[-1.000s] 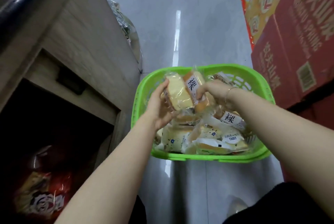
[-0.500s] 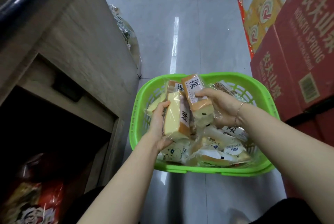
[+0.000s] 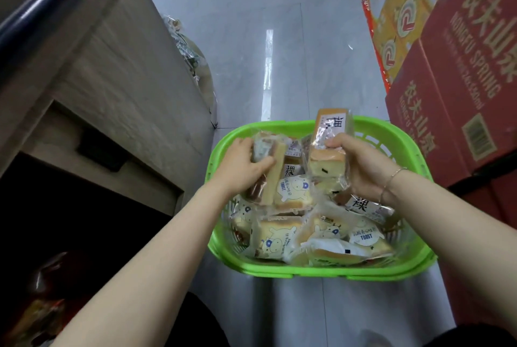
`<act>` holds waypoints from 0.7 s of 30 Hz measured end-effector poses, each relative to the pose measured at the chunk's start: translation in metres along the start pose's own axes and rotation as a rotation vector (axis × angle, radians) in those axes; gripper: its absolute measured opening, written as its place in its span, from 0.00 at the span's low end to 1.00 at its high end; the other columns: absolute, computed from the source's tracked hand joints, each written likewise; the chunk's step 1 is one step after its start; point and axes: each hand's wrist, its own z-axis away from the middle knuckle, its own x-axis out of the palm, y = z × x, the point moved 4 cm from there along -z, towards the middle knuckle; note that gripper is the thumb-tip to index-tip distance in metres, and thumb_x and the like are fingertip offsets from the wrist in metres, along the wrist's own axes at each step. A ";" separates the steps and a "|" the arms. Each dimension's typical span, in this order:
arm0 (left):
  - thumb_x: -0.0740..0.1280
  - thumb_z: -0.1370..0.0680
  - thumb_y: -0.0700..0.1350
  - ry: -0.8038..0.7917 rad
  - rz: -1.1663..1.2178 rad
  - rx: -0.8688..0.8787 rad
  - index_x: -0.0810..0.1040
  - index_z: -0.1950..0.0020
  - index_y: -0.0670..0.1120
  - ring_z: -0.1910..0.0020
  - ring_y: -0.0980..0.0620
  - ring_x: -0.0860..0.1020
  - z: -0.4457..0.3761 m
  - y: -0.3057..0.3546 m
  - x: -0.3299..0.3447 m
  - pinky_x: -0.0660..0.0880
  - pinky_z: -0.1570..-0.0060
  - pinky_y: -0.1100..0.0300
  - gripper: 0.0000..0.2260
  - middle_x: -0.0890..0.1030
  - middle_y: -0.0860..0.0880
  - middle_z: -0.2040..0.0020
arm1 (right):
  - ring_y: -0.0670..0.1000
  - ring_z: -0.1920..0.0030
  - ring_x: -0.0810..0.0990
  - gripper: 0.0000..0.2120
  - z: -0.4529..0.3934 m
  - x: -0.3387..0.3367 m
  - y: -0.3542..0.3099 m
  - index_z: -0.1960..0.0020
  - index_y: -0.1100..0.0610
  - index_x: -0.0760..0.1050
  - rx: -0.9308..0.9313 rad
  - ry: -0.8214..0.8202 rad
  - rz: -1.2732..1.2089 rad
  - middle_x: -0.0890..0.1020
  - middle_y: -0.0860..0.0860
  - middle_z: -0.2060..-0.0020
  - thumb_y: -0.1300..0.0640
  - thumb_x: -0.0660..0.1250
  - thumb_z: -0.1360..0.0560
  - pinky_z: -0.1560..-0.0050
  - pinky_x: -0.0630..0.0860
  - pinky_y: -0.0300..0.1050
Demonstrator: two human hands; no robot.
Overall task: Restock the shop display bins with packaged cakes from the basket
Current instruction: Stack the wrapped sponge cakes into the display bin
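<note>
Basket: green plastic basket (image 3: 321, 269) sits on the grey tiled floor (image 3: 251, 53), lower centre to right of the frame, filled with wrapped cakes.
Loose cakes: a heap of clear-wrapped sponge slices (image 3: 316, 237) lies inside the basket; several wrappers show a cartoon cow and the word TOAST, others a white label with a black character.
Left hand: the left hand (image 3: 243, 166), centre of the frame, has its fingers curled round a bundle of wrapped cakes (image 3: 268, 170) above the basket's left half, thumb across the front of them.
Right hand: the right hand (image 3: 361, 165), just right of centre, grips a second bundle (image 3: 328, 148) of wrapped cakes, standing roughly upright, its top reaching past the basket's far rim. A thin bracelet (image 3: 390, 180) circles this wrist.
Spacing: the two held bundles are near each other but not touching, both over the basket.
Counter: a pale wood-grain counter (image 3: 117, 72) fills the upper left, with a dark open cavity below it at the left edge; dim red and yellow packets (image 3: 42, 304) show in the lower left corner.
Cartons: red cardboard cartons (image 3: 461, 89) printed NONGFU SPRING stand at the right edge, beside the basket, with yellow cartons (image 3: 402, 8) behind them in the upper right.
Plastic wrap: crumpled clear plastic (image 3: 190, 53) lies on the floor against the counter, above the basket.
</note>
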 end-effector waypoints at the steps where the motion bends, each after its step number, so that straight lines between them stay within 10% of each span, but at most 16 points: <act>1: 0.69 0.28 0.55 -0.048 -0.150 0.107 0.76 0.48 0.45 0.42 0.48 0.72 -0.004 0.007 0.006 0.68 0.45 0.60 0.16 0.74 0.46 0.41 | 0.57 0.65 0.79 0.13 0.001 0.000 0.004 0.49 0.56 0.74 0.009 0.009 0.041 0.80 0.55 0.61 0.55 0.68 0.33 0.61 0.77 0.50; 9: 0.73 0.32 0.61 -0.277 -0.396 0.058 0.73 0.40 0.47 0.23 0.40 0.47 -0.030 0.019 0.036 0.55 0.27 0.48 0.28 0.47 0.38 0.22 | 0.56 0.64 0.73 0.07 0.010 -0.010 0.007 0.52 0.56 0.74 0.037 0.086 0.144 0.81 0.52 0.66 0.56 0.66 0.29 0.59 0.68 0.48; 14: 0.71 0.40 0.71 -0.200 -0.772 0.011 0.59 0.27 0.43 0.34 0.41 0.64 -0.025 0.035 0.039 0.64 0.37 0.48 0.51 0.66 0.41 0.33 | 0.54 0.66 0.79 0.09 0.010 -0.007 0.010 0.48 0.56 0.75 0.050 0.075 0.116 0.83 0.53 0.64 0.56 0.65 0.28 0.56 0.73 0.50; 21: 0.66 0.30 0.68 -0.256 -0.961 0.124 0.57 0.26 0.39 0.31 0.39 0.63 -0.021 0.054 0.049 0.62 0.33 0.47 0.45 0.64 0.37 0.31 | 0.57 0.61 0.81 0.12 0.011 0.004 0.008 0.44 0.56 0.76 0.008 0.075 0.110 0.84 0.56 0.58 0.58 0.65 0.27 0.49 0.75 0.58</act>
